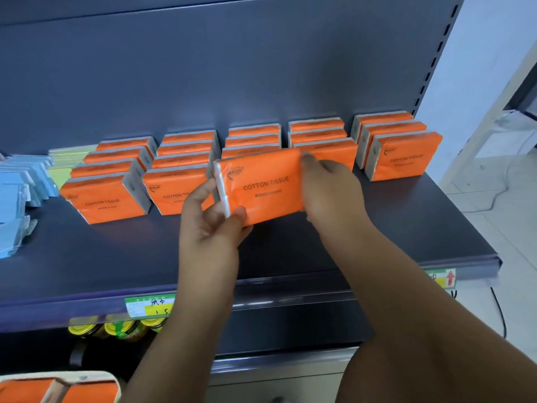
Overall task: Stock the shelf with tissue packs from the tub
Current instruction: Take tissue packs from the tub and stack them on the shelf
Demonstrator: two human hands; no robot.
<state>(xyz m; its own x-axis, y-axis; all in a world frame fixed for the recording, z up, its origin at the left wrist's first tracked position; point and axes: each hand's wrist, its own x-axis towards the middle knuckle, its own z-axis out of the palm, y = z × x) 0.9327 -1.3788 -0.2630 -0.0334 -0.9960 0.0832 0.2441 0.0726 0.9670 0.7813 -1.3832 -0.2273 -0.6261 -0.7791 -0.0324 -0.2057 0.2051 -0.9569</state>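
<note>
Orange tissue pack [261, 187] upright at the near end of the middle row, pinched at its left end by the left hand [209, 225], gripped at its right by the right hand [334, 193]. Around it, rows of like packs [180, 184] on the dark shelf [392, 228], blue packets [14, 193] at far left. Below, jars [122, 330] and tub [87, 375] near left; pale tiled floor [508, 222] to the right.

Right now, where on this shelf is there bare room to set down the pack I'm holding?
The front strip of the shelf is bare, between the orange rows and the front edge, deepest toward the right end. Blue packs crowd the left end.
</note>
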